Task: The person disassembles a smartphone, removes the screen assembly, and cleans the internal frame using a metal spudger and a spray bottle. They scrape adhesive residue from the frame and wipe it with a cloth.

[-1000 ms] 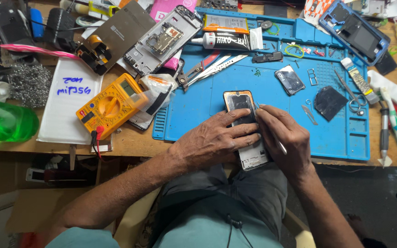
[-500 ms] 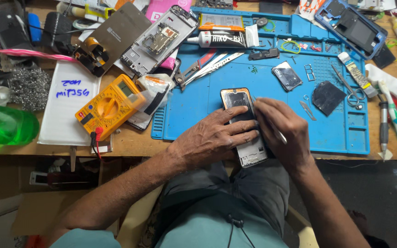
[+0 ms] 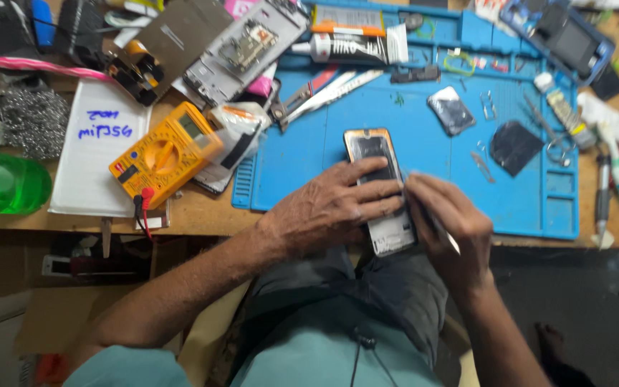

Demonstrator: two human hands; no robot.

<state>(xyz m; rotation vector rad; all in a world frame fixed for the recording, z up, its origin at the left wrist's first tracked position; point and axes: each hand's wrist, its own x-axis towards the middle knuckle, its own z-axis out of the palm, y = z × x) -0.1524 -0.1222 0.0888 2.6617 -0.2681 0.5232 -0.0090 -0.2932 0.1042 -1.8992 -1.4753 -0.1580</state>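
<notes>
The left hand (image 3: 331,211) lies flat across an opened phone (image 3: 381,190), its fingers (image 3: 374,192) spread over the middle and pressing it down. The phone sits at the near edge of the blue work mat (image 3: 424,143), its lower end hanging past the edge of the surface (image 3: 202,211). The right hand (image 3: 449,229) has its fingers pinched shut around a thin tool (image 3: 444,233), working at the phone's right side. A yellow multimeter (image 3: 162,154) lies left of the mat, beside a white pad (image 3: 98,154). A glue tube (image 3: 356,46) rests along the mat's far edge.
</notes>
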